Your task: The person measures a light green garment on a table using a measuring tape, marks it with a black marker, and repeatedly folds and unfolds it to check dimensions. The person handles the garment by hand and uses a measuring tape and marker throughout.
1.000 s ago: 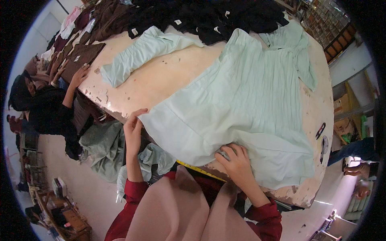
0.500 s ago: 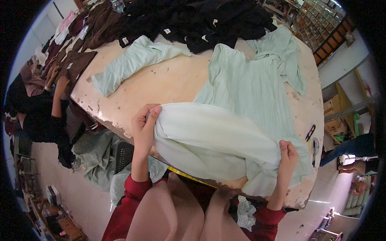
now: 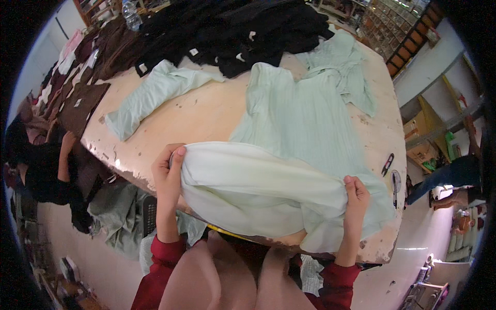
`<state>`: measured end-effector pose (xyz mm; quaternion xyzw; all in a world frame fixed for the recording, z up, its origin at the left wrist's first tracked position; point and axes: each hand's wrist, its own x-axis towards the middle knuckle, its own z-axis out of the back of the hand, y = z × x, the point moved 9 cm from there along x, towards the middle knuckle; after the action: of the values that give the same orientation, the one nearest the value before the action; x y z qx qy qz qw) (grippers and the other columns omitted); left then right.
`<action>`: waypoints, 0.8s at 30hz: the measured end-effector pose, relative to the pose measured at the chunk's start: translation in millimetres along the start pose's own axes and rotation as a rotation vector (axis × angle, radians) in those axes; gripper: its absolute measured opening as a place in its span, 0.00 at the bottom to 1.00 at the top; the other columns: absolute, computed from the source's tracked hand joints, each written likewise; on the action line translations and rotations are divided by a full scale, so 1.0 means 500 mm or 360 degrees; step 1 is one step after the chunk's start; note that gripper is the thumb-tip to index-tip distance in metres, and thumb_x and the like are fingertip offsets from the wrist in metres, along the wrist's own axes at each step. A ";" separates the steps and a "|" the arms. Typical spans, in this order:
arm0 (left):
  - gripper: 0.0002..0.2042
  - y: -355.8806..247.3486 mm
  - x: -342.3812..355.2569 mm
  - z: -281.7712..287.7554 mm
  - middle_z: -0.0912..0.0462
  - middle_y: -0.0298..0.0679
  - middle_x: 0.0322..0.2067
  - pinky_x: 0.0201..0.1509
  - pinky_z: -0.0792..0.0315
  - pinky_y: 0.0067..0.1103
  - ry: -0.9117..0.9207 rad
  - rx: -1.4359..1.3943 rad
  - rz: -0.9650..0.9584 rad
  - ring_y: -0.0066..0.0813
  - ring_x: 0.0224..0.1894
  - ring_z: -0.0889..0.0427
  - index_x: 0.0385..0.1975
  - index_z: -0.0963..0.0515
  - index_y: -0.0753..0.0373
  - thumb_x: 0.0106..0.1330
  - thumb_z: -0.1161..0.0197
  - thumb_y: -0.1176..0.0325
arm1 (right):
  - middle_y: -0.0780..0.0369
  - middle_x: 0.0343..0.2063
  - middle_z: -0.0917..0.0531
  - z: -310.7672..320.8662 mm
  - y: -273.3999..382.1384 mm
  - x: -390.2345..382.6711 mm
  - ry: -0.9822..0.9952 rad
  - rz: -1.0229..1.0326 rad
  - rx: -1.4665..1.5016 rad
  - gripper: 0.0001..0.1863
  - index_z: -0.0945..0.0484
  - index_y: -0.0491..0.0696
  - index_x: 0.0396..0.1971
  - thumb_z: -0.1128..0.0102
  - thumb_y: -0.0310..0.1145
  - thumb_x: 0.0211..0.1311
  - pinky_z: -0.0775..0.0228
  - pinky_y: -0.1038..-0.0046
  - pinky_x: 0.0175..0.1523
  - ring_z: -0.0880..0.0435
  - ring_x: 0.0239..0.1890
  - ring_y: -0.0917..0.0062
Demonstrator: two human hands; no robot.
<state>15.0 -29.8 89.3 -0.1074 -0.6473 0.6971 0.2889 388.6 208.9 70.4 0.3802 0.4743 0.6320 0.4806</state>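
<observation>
At the near edge of the worktable, my left hand [image 3: 168,168] pinches the left end of the pale mint garment's hem [image 3: 253,186], and my right hand [image 3: 356,194] pinches its right end. The lighter band between them is lifted and turned back over the pleated part [image 3: 299,119], which lies spread toward the far side. A separate mint piece [image 3: 150,101] lies at the upper left; more mint fabric [image 3: 356,67] is bunched at the upper right. Small dark snips [image 3: 387,164] and a metal tool [image 3: 395,188] lie right of the garment. A yellow tape [image 3: 223,230] shows at the near edge.
Black garments [image 3: 248,31] and brown ones [image 3: 88,103] are piled along the table's [image 3: 129,155] back and left. A plastic bottle [image 3: 132,18] stands behind. A co-worker in black [image 3: 44,170] handles brown clothes at left. Another person's legs [image 3: 439,183] and shelves [image 3: 423,129] are at right.
Since a second ago both hands have lifted the hem and folded it back, the right hand moving rightward to the far end. Lately the held band has shifted slightly left in view.
</observation>
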 end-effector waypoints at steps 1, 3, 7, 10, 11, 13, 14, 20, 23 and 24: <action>0.10 0.016 0.015 -0.006 0.25 0.27 0.27 0.38 0.36 0.12 0.0042 -0.0054 0.0041 0.14 0.32 0.31 0.35 0.23 0.69 0.71 0.44 0.67 | 0.75 0.20 0.35 -0.002 0.005 0.001 0.0007 0.0009 0.0034 0.16 0.28 0.42 0.23 0.43 0.37 0.67 0.49 0.84 0.30 0.41 0.27 0.89; 0.10 0.056 0.047 -0.017 0.23 0.30 0.28 0.39 0.35 0.14 0.0125 -0.0146 0.0127 0.16 0.32 0.29 0.38 0.24 0.68 0.71 0.45 0.66 | 0.75 0.20 0.36 -0.015 0.004 0.004 0.0033 0.0022 0.0108 0.17 0.29 0.42 0.22 0.44 0.37 0.68 0.50 0.83 0.30 0.43 0.26 0.90; 0.12 -0.052 0.062 -0.098 0.20 0.42 0.38 0.51 0.31 0.25 0.0132 0.0941 -0.0551 0.35 0.43 0.22 0.48 0.26 0.63 0.67 0.42 0.69 | 0.75 0.20 0.37 -0.059 0.045 0.005 0.0124 0.0077 0.0183 0.18 0.31 0.43 0.21 0.44 0.38 0.68 0.51 0.83 0.29 0.43 0.26 0.90; 0.15 -0.208 0.000 -0.282 0.21 0.45 0.46 0.60 0.34 0.32 0.0695 0.0525 -0.1088 0.46 0.53 0.25 0.50 0.26 0.59 0.63 0.38 0.69 | 0.75 0.20 0.35 -0.090 0.081 0.006 0.0229 0.0107 0.0203 0.16 0.29 0.43 0.23 0.44 0.38 0.68 0.49 0.83 0.30 0.41 0.26 0.90; 0.14 -0.240 -0.038 -0.344 0.20 0.42 0.44 0.57 0.33 0.29 0.0865 0.0419 -0.1191 0.41 0.50 0.23 0.48 0.25 0.61 0.63 0.37 0.68 | 0.74 0.20 0.34 -0.104 0.096 0.005 0.0263 0.0094 0.0283 0.16 0.28 0.42 0.24 0.43 0.37 0.67 0.46 0.84 0.31 0.39 0.26 0.90; 0.13 -0.233 -0.055 -0.425 0.19 0.36 0.38 0.51 0.31 0.24 0.1355 0.0206 -0.0940 0.32 0.44 0.22 0.44 0.23 0.63 0.62 0.36 0.67 | 0.72 0.20 0.29 -0.108 0.141 -0.014 0.0228 0.0195 0.0287 0.13 0.26 0.41 0.25 0.40 0.35 0.65 0.41 0.84 0.33 0.33 0.27 0.89; 0.12 -0.197 -0.036 -0.472 0.18 0.33 0.36 0.48 0.30 0.21 0.1665 0.0087 -0.0583 0.27 0.42 0.22 0.42 0.22 0.64 0.62 0.35 0.66 | 0.71 0.21 0.26 -0.096 0.175 -0.028 0.0144 0.0313 0.0196 0.12 0.25 0.41 0.26 0.39 0.34 0.64 0.38 0.84 0.34 0.30 0.28 0.89; 0.11 -0.196 0.073 -0.432 0.23 0.24 0.26 0.33 0.36 0.13 0.1530 -0.0331 0.0075 0.11 0.30 0.29 0.33 0.19 0.65 0.67 0.39 0.62 | 0.66 0.26 0.18 0.046 0.153 -0.060 -0.0218 0.0458 -0.0531 0.08 0.20 0.40 0.33 0.34 0.28 0.58 0.32 0.82 0.36 0.25 0.29 0.86; 0.12 -0.170 0.108 -0.415 0.23 0.24 0.25 0.32 0.37 0.13 0.1483 -0.0307 0.0273 0.10 0.29 0.30 0.32 0.20 0.65 0.67 0.40 0.61 | 0.68 0.27 0.18 0.070 0.112 -0.053 -0.0135 0.0146 -0.0137 0.08 0.20 0.40 0.35 0.36 0.27 0.59 0.35 0.83 0.33 0.28 0.26 0.89; 0.12 -0.160 0.120 -0.407 0.24 0.25 0.25 0.32 0.38 0.13 0.1449 -0.0267 0.0290 0.09 0.29 0.30 0.32 0.20 0.65 0.68 0.40 0.61 | 0.69 0.27 0.18 0.068 0.098 -0.053 -0.0070 -0.0002 0.0075 0.08 0.20 0.40 0.36 0.36 0.27 0.60 0.36 0.84 0.33 0.29 0.26 0.90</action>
<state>94.2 173.4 151.6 -0.4816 -0.4967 0.5471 0.4712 414.9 186.6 125.9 0.4048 0.4787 0.6119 0.4823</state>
